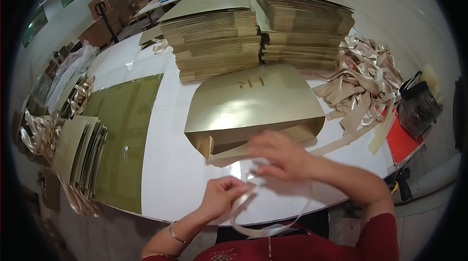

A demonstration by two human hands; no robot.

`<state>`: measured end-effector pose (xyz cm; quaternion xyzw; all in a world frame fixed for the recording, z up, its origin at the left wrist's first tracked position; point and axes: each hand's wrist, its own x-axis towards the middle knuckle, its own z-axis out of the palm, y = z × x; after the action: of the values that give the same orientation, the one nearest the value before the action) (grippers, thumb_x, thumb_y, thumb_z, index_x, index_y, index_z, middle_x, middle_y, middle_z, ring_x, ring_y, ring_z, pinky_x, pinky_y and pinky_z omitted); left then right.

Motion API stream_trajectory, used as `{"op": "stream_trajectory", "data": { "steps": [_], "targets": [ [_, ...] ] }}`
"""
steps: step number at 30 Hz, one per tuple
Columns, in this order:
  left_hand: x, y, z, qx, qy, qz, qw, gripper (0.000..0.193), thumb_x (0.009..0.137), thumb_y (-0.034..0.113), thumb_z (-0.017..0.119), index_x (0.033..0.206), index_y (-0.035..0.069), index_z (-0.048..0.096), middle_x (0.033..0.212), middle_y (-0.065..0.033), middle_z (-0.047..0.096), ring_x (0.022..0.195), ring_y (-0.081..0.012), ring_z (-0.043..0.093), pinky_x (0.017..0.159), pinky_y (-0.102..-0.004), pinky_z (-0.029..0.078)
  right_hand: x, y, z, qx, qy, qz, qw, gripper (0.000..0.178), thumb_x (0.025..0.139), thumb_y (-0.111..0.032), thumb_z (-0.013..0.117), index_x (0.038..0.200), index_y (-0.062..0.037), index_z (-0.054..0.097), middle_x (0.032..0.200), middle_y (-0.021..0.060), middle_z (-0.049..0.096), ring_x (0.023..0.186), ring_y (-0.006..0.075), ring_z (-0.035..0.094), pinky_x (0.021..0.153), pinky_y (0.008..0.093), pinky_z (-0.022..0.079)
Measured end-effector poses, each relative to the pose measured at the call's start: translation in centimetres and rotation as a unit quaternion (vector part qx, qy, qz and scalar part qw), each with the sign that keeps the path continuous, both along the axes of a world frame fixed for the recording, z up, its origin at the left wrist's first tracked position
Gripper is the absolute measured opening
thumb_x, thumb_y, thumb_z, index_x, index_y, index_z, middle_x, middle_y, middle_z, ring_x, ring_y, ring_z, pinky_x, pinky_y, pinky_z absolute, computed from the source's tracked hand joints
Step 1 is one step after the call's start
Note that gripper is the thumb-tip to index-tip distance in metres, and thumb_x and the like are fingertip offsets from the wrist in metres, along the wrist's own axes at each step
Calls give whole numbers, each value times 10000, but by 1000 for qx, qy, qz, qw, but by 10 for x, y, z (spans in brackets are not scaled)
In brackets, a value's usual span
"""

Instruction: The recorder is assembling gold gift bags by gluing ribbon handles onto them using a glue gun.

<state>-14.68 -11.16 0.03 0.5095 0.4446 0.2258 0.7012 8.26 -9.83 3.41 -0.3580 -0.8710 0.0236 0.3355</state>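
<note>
A gold paper bag (251, 100) lies on the white table in front of me, its open mouth facing me. My left hand (224, 195) is closed in a pinch on one end of a cream satin ribbon (248, 232), just short of the bag's mouth. From there the ribbon hangs in a loop over the table's near edge and rises toward my right forearm, where its other end is hidden. My right hand (280, 156), somewhat blurred, is over the mouth of the bag, fingers stretched out and thumb apart from them.
Tall stacks of flat gold bags (214, 37) stand behind the bag. A heap of loose ribbons (360, 80) lies at right, by a red sheet (403, 141) and a black pouch (420, 100). Ribboned bags (80, 149) stand at left beside an olive-green panel (127, 139).
</note>
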Motion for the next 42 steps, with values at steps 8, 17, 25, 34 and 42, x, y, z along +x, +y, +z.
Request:
{"op": "stream_trajectory", "data": {
  "steps": [8,17,25,34,42],
  "targets": [
    [12,29,-30,-73,-177,132,973,154,902,95,546,938,-53,572,809,-144,646,709,-195,636,669,-342,546,-4,91,-6,-560,-30,-42,827,389,796,-355,636,1015,-33,643,949,80,631,883,172,575,823,291,439],
    [26,38,-41,-57,-192,162,966,185,879,113,588,941,-57,552,772,-128,637,608,-169,615,536,-263,501,-9,95,-23,-614,145,-103,769,432,773,-320,704,1099,-51,620,1026,81,618,963,152,562,857,252,421],
    [31,48,-49,-73,-181,178,964,167,883,118,587,868,-48,589,730,-99,618,568,-153,574,541,-301,485,-16,85,-15,-554,64,-154,815,473,740,-406,701,1074,-77,641,1048,88,624,964,180,560,896,290,396],
    [37,45,-50,-88,-145,97,981,300,885,190,582,655,-3,579,523,-69,551,395,-127,513,353,-234,389,-6,72,-13,-584,16,-171,794,404,668,-341,756,965,-75,687,924,87,665,887,181,585,815,280,440],
    [22,45,-7,90,70,0,993,235,827,189,668,779,-35,616,560,-82,561,507,-196,598,464,-303,471,3,61,0,-587,24,-90,804,504,750,-352,694,1146,-55,599,1038,135,633,961,236,585,880,319,433]
  ]
}}
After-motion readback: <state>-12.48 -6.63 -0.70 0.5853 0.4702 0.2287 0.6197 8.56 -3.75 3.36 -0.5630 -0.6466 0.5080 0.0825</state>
